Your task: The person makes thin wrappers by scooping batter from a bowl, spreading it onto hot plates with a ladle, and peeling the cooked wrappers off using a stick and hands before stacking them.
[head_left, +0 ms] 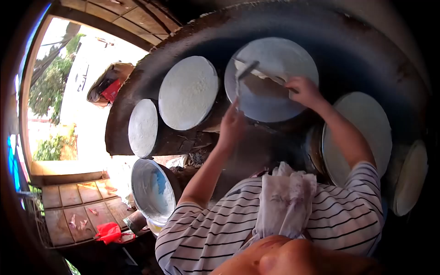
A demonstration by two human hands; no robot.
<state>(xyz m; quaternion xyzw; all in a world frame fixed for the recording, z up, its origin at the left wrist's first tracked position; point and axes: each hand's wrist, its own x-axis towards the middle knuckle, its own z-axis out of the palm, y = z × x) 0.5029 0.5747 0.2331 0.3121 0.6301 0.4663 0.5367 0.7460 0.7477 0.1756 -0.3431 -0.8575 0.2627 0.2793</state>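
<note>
Work on the central round griddle appears to be partway through: a pale batter-like layer covers its upper portion, ending in a ragged edge near mid-plate, while the lower portion shows as exposed grey surface. The upper-left disc and the small left disc are coated pale across their visible faces, as is the right disc; whether these coatings are cooked cannot be told. The griddle sits in the curved stove, directly ahead of the operator. The left hand is at the griddle's lower-left edge, fingers apparently closed on the handle of a flat-bladed scraper, whose blade lies over the layer; motion blur obscures the exact grip. The right hand is over the griddle's right side, fingers closed narrowly on a thin implement. Both elbows are bent; the forearms converge toward the griddle from opposite sides.
</note>
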